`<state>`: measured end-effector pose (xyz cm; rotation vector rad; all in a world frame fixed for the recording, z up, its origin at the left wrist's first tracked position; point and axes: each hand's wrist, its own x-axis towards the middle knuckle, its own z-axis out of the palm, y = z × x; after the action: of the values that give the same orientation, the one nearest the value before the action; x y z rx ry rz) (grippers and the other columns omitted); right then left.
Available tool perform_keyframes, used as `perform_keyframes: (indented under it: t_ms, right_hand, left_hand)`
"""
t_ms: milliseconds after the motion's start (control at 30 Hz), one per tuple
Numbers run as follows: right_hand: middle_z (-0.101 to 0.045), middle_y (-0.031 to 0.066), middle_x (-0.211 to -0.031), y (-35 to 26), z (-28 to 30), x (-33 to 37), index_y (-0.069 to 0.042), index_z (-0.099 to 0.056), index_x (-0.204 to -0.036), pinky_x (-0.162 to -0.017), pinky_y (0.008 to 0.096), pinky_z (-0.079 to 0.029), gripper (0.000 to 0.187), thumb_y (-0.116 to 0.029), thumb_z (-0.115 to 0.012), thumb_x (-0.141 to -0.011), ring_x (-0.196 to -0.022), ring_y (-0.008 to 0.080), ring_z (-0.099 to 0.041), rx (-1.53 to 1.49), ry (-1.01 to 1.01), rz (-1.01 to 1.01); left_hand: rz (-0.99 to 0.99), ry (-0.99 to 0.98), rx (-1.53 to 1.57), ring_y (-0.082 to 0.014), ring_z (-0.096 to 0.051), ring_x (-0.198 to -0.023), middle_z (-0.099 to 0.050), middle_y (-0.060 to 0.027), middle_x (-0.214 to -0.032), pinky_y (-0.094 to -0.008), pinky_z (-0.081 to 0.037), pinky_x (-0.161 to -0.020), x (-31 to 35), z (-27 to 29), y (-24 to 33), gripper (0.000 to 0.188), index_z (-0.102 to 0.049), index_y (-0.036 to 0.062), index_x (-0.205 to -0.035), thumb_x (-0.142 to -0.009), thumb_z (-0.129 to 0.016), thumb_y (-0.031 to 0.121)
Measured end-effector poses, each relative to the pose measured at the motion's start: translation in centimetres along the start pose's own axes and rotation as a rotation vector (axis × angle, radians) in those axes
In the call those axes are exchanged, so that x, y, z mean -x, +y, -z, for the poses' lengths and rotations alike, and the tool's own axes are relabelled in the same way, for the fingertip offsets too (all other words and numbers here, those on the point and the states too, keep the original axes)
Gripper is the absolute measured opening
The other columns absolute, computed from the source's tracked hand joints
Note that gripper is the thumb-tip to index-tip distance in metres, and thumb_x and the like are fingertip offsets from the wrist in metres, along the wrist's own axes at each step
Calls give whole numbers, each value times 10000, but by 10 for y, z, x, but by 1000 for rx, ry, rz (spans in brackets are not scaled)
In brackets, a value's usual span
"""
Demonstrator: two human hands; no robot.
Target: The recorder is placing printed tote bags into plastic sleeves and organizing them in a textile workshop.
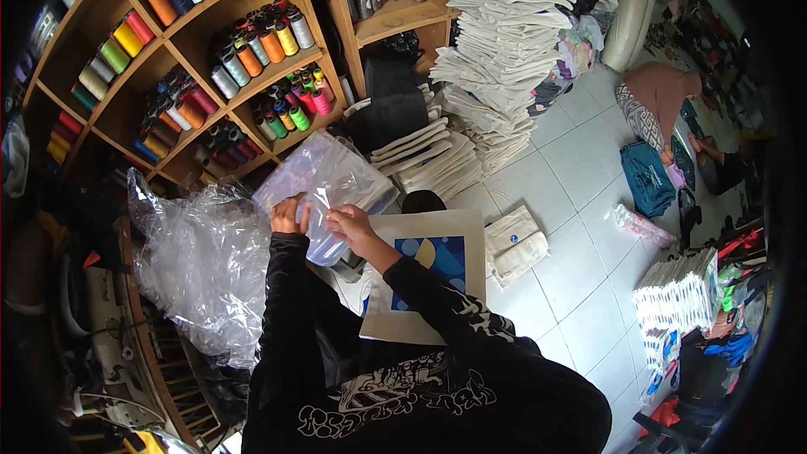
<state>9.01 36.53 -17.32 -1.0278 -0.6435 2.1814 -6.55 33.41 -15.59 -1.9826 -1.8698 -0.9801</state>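
Note:
A clear plastic bag [322,195] stretches between my two hands, above a translucent plastic box [370,176] of clear film. At its left end, my left hand [290,214] has its fingers curled on the film. On the other side, my right hand [351,229] pinches the film between thumb and fingers. Across my lap, partly under my right forearm, lies a cream cloth bag [466,244] with a blue geometric print and a pale yellow shape. The lower edges of the film blend into the box, so where the bag ends is hard to see.
Crumpled clear plastic [202,261] heaps at my left. Wooden shelves [244,0] hold many thread spools. Ahead rise tall stacks of folded cream bags [504,42]. One folded bag [514,244] lies on the tiled floor. Another person [656,101] sits at the far right, near more stacks [677,294].

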Motion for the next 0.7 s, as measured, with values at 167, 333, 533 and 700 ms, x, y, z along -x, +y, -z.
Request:
perform_keyframes:
  t_ms: [167,333,533,700]
  right_hand:
    - [-575,3,-815,9,21,22,-88,-501,-850,-619,241,-420,225,-213,-656,-745,-710,103,-550,126,94,113]
    - [-534,-4,-818,4,16,51,-91,-509,-905,-664,278,-427,293,-245,-682,-726,-710,107,-518,45,140,74]
    - [-499,7,-856,-2,19,59,-100,-505,-924,-688,337,-430,267,-214,-665,-743,-786,147,-495,-107,68,-39]
    - [-498,10,-851,8,20,47,-110,-516,-907,-710,345,-426,202,-177,-637,-760,-780,149,-491,-58,7,-50]
  left_hand:
    - [299,-302,554,-255,-553,-970,-598,-146,-973,-306,-377,-864,6,9,5,261,-588,29,-987,-811,-515,207]
    - [627,-378,280,-271,-394,-1161,-511,-135,-1145,-445,-292,-946,40,-45,-82,345,-531,147,-1112,-881,-344,323]
    - [671,-691,-157,-293,-167,-1285,-180,-62,-1401,-603,-196,-942,44,-97,-108,548,-342,245,-1271,-797,-437,503]
    - [683,-733,-244,-297,-189,-1275,-202,-111,-1386,-583,-224,-940,22,-81,-94,563,-356,226,-1262,-783,-463,502]
